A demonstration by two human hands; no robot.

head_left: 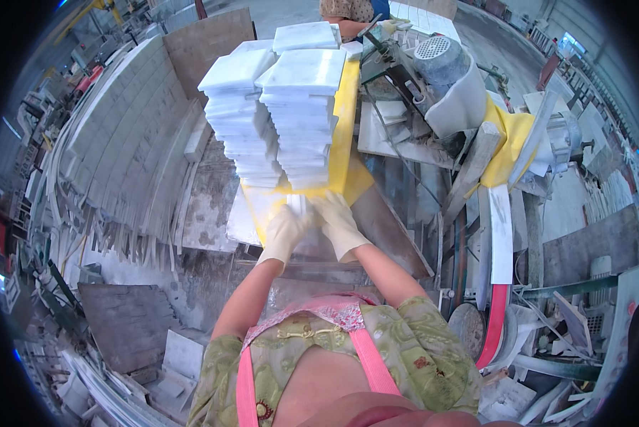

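Note:
Both my hands wear pale cream gloves and meet at the near edge of a yellow sheet (345, 117). Between them sits a small white stone piece (298, 205). My left hand (285, 231) is curled against its left side, its fingers slightly blurred. My right hand (335, 219) lies close on the other side, knuckles up, with its fingertips hidden. Just beyond the gloves rise two tall stacks of white stone tiles, the left stack (237, 121) and the right stack (301, 107), both uneven along their edges. A white slab (242, 219) shows beside my left glove.
Many long stone strips (123, 135) lean in a row at left. At right stands a dusty machine with a motor (437, 57), a yellow cloth (508, 139) and a red belt (496, 320). Stone offcuts (184, 352) lie at lower left. Another person (348, 16) works at the far side.

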